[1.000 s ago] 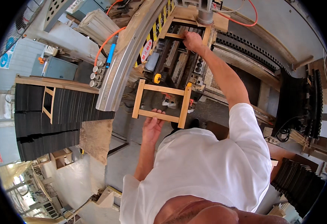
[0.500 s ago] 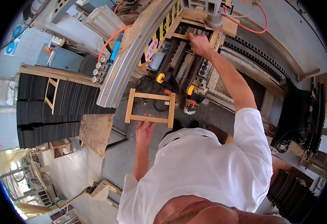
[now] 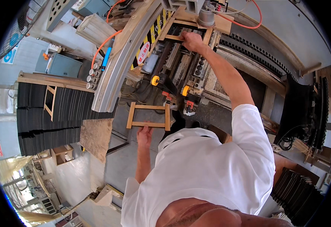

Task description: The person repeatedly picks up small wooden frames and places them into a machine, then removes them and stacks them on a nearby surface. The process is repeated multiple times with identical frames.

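My left hand [image 3: 145, 137] is closed on the near rail of a small wooden frame [image 3: 148, 124], a rectangle of light wood strips held out over the floor. Its two side strips extend a little past the rails. With the arm stretched far forward, my right hand [image 3: 192, 41] grips the near rail of a second wooden frame [image 3: 174, 37], which lies in the machine. A grey metal cylinder [image 3: 206, 18] stands over that frame's far right corner. My right fingertips are partly hidden behind the rail.
A silver beam [image 3: 110, 83] with a striped warning band runs along the machine's left. Two yellow knobs [image 3: 155, 80] sit at its near end. Further left, another wooden frame [image 3: 49, 103] rests on stacked dark strips [image 3: 69, 102]. Black toothed strips [image 3: 316, 113] hang at right.
My left hand has lowered and turned the held frame slightly. My right hand stays on the frame in the machine. The whole view has shifted a little.
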`<state>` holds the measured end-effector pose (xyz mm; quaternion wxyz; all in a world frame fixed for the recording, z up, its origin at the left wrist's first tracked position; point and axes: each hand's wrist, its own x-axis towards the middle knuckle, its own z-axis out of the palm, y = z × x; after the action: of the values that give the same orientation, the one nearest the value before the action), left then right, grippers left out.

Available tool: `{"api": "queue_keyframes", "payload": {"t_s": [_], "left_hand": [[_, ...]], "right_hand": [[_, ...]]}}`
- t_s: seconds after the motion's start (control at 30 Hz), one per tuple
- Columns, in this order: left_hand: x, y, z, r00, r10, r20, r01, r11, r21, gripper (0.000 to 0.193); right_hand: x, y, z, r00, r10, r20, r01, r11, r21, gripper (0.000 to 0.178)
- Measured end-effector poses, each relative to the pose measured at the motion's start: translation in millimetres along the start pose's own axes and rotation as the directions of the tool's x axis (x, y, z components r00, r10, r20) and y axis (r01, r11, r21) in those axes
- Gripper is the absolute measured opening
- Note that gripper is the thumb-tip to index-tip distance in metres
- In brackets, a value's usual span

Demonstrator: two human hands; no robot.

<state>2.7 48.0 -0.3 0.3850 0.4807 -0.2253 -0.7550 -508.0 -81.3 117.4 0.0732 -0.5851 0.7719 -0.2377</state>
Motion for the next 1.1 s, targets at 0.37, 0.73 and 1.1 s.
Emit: {"api": "queue_keyframes", "payload": {"t_s": [0.37, 0.73, 1.1], "left_hand": [[-14.0, 36.4, -13.9, 0.962, 0.256, -0.095, -0.219, 0.930, 0.294, 0.028], [-155.9, 248.4, -35.5, 0.680, 0.731, -0.057, -0.664, 0.647, 0.374, 0.030], [-42.6, 526.3, -127.2, 0.648, 0.759, -0.065, -0.756, 0.651, 0.067, 0.028]], "right_hand": [[13.3, 25.6, 17.0, 0.996, -0.091, -0.006, 0.090, 0.994, -0.060, 0.035], [-2.6, -8.1, 9.5, 0.998, -0.020, -0.055, 0.018, 0.999, -0.035, 0.033], [-62.9, -76.2, -9.0, 0.891, -0.033, -0.452, 0.041, 0.999, 0.008, 0.023]]}}
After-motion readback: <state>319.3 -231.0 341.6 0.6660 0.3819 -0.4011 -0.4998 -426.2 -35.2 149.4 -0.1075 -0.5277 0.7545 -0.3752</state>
